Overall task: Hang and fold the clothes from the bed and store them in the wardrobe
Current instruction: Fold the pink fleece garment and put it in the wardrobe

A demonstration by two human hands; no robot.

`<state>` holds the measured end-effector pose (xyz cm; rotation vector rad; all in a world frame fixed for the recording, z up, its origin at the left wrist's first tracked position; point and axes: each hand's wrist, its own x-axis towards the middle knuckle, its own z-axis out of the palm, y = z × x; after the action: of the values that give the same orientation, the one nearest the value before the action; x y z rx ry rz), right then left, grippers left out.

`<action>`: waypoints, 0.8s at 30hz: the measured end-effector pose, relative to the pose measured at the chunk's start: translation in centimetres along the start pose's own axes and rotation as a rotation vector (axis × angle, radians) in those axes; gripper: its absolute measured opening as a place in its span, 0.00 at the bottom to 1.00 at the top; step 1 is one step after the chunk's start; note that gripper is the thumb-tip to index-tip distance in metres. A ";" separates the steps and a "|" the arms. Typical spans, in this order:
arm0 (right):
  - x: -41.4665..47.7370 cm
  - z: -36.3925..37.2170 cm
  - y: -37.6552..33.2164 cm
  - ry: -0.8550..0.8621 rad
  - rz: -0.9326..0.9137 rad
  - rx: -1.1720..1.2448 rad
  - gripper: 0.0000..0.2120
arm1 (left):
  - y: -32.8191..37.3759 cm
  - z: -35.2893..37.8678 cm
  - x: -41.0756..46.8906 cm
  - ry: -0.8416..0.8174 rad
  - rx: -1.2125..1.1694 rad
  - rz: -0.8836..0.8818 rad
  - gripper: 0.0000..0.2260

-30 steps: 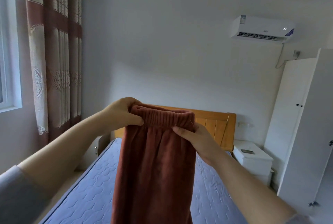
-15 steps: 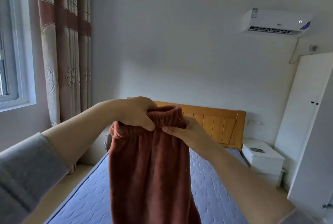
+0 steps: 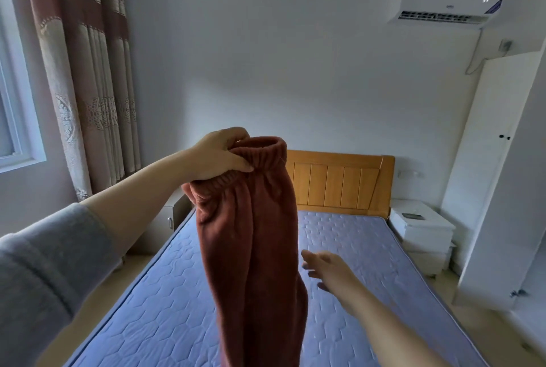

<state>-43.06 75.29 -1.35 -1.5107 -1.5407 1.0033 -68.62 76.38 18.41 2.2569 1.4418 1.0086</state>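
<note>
While clutching the bunched waistband of rust fleece trousers in left hand, holds them high over the bed, long axis plumb below that grip, with right hand slack-fingered, empty, low beside the hanging legs, likely the one to catch them.

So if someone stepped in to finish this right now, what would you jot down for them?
Left hand: grips the waistband of the rust-brown trousers and holds them up over the bed.
Right hand: open, holding nothing, low beside the hanging trousers.
Wardrobe: white, to the right of the bed.
Done: the trousers are in hand, hanging from the waistband.
Left: fold or hang them, then store them in the wardrobe.
</note>
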 end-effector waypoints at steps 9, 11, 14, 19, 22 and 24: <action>-0.3 4.1 4.7 -0.010 0.209 0.128 0.27 | -0.7 3.0 0.6 0.143 -0.024 -0.006 0.12; 0.0 4.4 5.3 0.009 0.247 0.144 0.28 | -0.6 2.6 0.5 0.146 -0.074 -0.012 0.13; 0.3 4.3 5.8 -0.007 0.366 0.319 0.26 | -0.4 2.0 0.3 0.159 -0.100 -0.037 0.16; 0.4 3.8 6.4 -0.182 0.525 0.672 0.17 | -0.8 2.0 0.3 0.189 -0.087 -0.074 0.15; 0.6 3.2 6.8 -0.148 0.529 0.781 0.10 | -1.4 2.0 0.5 0.221 -0.090 -0.084 0.12; 0.5 2.4 7.0 -0.174 0.563 0.804 0.14 | -1.4 2.0 0.7 0.236 -0.093 -0.085 0.12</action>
<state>-42.29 75.75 -8.69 -1.2757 -0.6305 1.8363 -68.05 77.92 16.44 2.0492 1.5326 1.3216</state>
